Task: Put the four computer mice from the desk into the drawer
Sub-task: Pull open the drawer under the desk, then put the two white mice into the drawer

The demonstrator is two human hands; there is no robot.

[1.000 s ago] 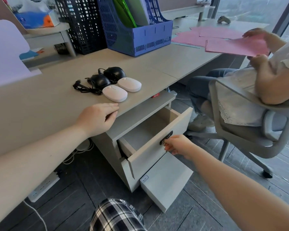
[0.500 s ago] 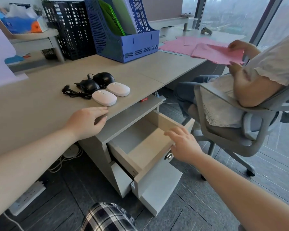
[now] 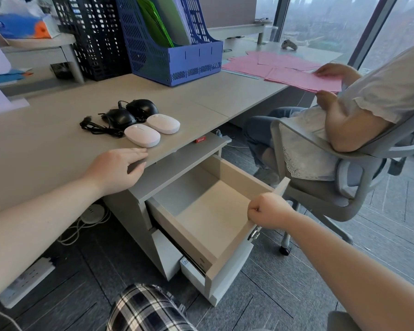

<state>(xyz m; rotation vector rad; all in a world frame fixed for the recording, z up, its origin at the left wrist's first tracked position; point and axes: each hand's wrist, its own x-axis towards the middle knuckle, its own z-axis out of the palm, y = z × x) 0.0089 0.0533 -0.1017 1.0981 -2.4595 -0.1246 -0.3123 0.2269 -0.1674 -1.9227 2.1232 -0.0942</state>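
Observation:
Two white mice, a near one (image 3: 142, 135) and a far one (image 3: 163, 123), lie side by side near the desk's front edge. Behind them sit two black wired mice, a left one (image 3: 120, 117) and a right one (image 3: 142, 108), with a tangled black cable (image 3: 93, 127) to their left. The top drawer (image 3: 230, 244) of the grey cabinet below stands pulled out, and its inside is bare. My right hand (image 3: 269, 213) is closed over the top edge of the drawer front. My left hand (image 3: 117, 168) grips the desk edge just in front of the near white mouse.
A blue file rack (image 3: 177, 60) and a black one (image 3: 93, 39) stand at the back of the desk (image 3: 34, 144). A seated person in a grey swivel chair (image 3: 359, 173) handles pink papers (image 3: 296, 77) to the right, close to the drawer. A power strip (image 3: 26, 281) lies on the floor.
The drawer has slid much further out. My right hand moved from the lock on the drawer front up onto its top edge and closed on it. My left hand stayed on the desk edge.

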